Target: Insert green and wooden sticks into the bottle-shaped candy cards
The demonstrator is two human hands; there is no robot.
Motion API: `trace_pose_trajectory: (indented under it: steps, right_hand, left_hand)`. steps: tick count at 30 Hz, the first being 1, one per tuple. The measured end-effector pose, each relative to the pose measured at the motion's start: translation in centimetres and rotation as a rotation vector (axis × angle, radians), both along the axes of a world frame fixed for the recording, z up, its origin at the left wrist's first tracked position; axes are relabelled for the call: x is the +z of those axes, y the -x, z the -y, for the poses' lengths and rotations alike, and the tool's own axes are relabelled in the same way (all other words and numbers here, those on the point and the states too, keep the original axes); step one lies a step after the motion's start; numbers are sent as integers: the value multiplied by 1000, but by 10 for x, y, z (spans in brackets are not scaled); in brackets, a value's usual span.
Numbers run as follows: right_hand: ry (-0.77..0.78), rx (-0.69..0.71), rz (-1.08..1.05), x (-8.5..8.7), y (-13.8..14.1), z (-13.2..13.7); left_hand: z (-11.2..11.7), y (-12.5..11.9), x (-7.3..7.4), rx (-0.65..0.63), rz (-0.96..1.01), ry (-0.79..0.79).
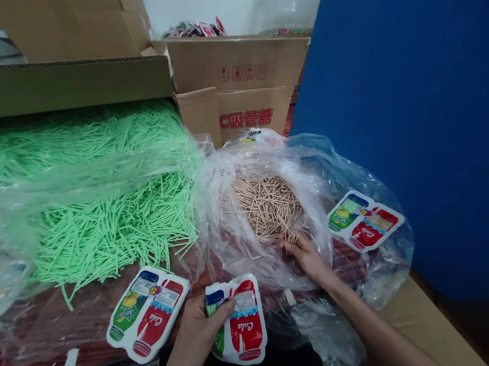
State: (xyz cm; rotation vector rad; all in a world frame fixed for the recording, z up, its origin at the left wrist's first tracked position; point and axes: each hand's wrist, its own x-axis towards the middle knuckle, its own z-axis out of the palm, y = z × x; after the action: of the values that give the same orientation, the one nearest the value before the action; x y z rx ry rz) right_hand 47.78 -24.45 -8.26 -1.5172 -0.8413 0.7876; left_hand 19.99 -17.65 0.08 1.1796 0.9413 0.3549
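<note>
The held pouch [249, 324] lies at the near centre, its long axis running roughly 12 to 6 o'clock. The left hand [199, 333] grips it from 9 o'clock, thumb across the front. Governing relation: from the right hand's fingertips, the pouch lies between 7 and 8 o'clock; the brown sticks [268, 204] lie at 11 to 12, their axes mixed. The right hand [305, 257] is nearer the pile, fingers pinched on a few sticks. Outward: a second pouch [149, 313] at the left hand's 10 o'clock; green sticks [114, 225] at the pile's 9.
</note>
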Motion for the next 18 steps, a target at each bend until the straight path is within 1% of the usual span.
trace_pose_trajectory:
  steps: [3, 5, 8, 10, 11, 13, 14, 16, 17, 18]
  right_hand:
    - [4, 15, -30, -5, 2, -1]
    - [-1, 11, -55, -3, 2, -2]
    - [-15, 8, -99, 7, 1, -2]
    - [-21, 41, -72, 18, -1, -1]
    - [-14, 80, -34, 25, -2, 1]
    - [27, 192, 60, 41, -4, 4]
    - [57, 256, 103, 50, -4, 6]
    - [110, 383, 166, 68, -2, 9]
    - [118, 444, 186, 77, -1, 10]
    - [110, 500, 202, 85, 0, 11]
  left_hand:
    - [1, 1, -2, 1, 4, 11]
    - [1, 3, -4, 1, -2, 7]
    - [0, 6, -4, -7, 5, -15]
    - [-2, 4, 3, -57, 12, -57]
    - [-3, 1, 8, -93, 14, -100]
    - [-7, -10, 24, -177, 13, -256]
    - [-9, -17, 32, -217, 14, -378]
    - [-14, -34, 49, -325, 28, -687]
    - [-17, -43, 56, -374, 33, -837]
    - [-19, -52, 62, -440, 24, -946]
